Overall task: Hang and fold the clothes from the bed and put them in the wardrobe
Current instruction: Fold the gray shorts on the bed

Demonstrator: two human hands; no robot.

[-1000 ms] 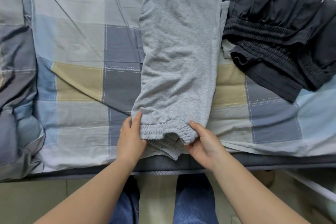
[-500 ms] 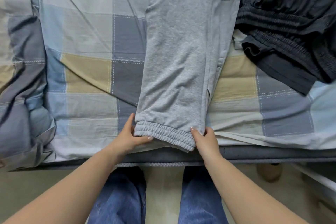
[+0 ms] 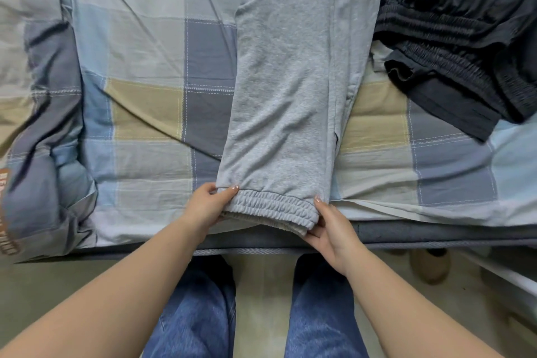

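Checked blue-beige cotton bedsheet (image 3: 145,113) carrying grey fleece sweatpants (image 3: 284,96); left hand (image 3: 207,206) and right hand (image 3: 334,227) pinching elastic cuff (image 3: 270,208); black garment pile (image 3: 465,38) lying alongside

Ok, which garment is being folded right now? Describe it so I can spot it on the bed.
Start from the checked bedsheet and look at its middle, near the front edge. The grey sweatpants lie there lengthwise, the left hand and right hand pinching the corners of their elastic cuff. They are pale and laid flat; the dark clothes to their right are bunched.

Checked bed sheet (image 3: 151,113); pale floor (image 3: 261,293).
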